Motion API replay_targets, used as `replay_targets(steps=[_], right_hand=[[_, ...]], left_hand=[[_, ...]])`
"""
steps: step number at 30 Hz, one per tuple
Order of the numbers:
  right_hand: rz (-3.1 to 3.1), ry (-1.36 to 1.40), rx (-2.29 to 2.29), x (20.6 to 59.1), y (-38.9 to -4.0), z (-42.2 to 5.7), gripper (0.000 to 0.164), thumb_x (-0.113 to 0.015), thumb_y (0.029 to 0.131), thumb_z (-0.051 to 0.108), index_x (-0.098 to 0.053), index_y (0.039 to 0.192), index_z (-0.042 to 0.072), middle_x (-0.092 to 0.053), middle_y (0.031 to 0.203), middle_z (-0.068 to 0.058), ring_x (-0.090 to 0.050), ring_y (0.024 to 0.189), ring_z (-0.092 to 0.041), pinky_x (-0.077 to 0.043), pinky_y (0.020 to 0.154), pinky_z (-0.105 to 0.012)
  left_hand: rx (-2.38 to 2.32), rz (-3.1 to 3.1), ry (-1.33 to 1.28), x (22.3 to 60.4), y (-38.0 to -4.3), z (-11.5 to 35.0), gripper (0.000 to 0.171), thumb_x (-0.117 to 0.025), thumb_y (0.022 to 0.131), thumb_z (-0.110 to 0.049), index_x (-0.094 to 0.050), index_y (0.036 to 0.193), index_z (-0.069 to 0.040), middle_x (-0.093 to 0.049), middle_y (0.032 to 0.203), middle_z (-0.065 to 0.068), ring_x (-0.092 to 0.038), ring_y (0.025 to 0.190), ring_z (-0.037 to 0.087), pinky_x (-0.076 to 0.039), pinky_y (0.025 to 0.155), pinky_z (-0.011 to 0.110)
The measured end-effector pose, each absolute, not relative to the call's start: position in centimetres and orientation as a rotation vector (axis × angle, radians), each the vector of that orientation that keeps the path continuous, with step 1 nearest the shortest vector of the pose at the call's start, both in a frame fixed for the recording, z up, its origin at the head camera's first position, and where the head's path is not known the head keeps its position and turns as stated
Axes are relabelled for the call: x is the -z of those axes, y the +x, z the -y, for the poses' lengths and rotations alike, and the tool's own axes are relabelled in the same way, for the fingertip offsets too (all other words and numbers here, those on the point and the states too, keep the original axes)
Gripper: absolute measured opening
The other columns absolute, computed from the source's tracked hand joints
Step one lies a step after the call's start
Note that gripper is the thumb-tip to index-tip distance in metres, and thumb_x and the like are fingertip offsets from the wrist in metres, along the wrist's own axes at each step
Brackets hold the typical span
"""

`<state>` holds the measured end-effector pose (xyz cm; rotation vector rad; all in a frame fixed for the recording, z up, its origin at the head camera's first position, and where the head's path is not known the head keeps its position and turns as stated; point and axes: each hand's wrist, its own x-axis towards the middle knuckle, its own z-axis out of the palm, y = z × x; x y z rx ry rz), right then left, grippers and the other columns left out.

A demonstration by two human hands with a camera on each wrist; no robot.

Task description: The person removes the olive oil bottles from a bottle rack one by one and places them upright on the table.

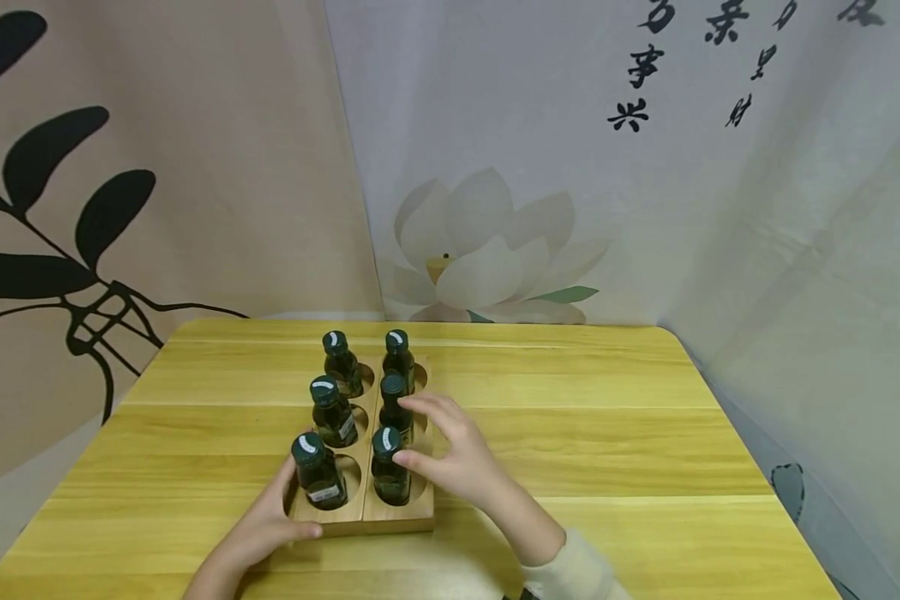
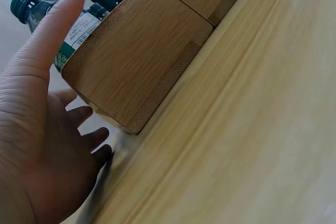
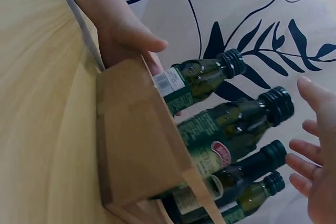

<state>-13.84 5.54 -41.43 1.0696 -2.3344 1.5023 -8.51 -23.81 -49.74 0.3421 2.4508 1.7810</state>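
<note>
Several dark green glass bottles with dark screw caps stand in round holes of two wooden holders [image 1: 401,525] set side by side. My left hand [image 1: 266,521] is at the near left corner of the holders, thumb in front and fingers along the left side, nearest the front left bottle [image 1: 321,477]. My right hand [image 1: 461,454] reaches in from the right, thumb close to the front right bottle [image 1: 390,475] and fingertips by the middle right bottle [image 1: 394,412]. In the right wrist view the fingers [image 3: 304,169] are spread apart from the bottle caps.
The holders stand on a yellow wood-grain table [image 1: 585,433], left of its middle. A pale cloth backdrop [image 1: 495,108] with printed plants, a lotus and dark characters hangs behind the table. A cream sleeve [image 1: 577,571] covers the right forearm.
</note>
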Motion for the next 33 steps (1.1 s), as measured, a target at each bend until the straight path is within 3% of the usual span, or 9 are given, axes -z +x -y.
replay_targets(steps=[10,19,33], right_hand=[[2.369,1.069,-1.484,42.5,-13.5,-4.3,0.055,-0.075,0.084,0.027,-0.055,0.134,0.016,-0.055,0.132,0.001,-0.047,0.123,-0.017,-0.042,0.100,-0.045],[2.317,1.098,-1.500,43.0,-13.5,-4.0,0.049,-0.075,0.084,0.024,-0.059,0.127,0.007,-0.060,0.123,0.002,-0.050,0.118,-0.015,-0.043,0.099,-0.039],[2.242,1.062,-1.489,42.7,-13.3,-3.2,0.038,-0.076,0.081,0.014,-0.064,0.116,0.004,-0.064,0.113,-0.001,-0.055,0.112,-0.016,-0.043,0.099,-0.037]], left_hand=[[-1.693,-2.483,0.283,50.2,-8.5,23.4,0.119,-0.087,0.064,-0.009,-0.009,0.153,-0.004,-0.006,0.153,0.031,-0.002,0.137,0.052,-0.005,0.103,0.070],[-1.725,-2.486,0.340,50.2,-8.7,23.2,0.114,-0.086,0.066,-0.007,-0.015,0.154,-0.013,-0.012,0.154,0.029,-0.007,0.137,0.048,-0.008,0.103,0.069],[-1.690,-2.484,0.268,50.0,-8.6,23.2,0.116,-0.087,0.065,-0.011,-0.012,0.153,-0.008,-0.010,0.154,0.029,-0.006,0.139,0.047,-0.008,0.105,0.065]])
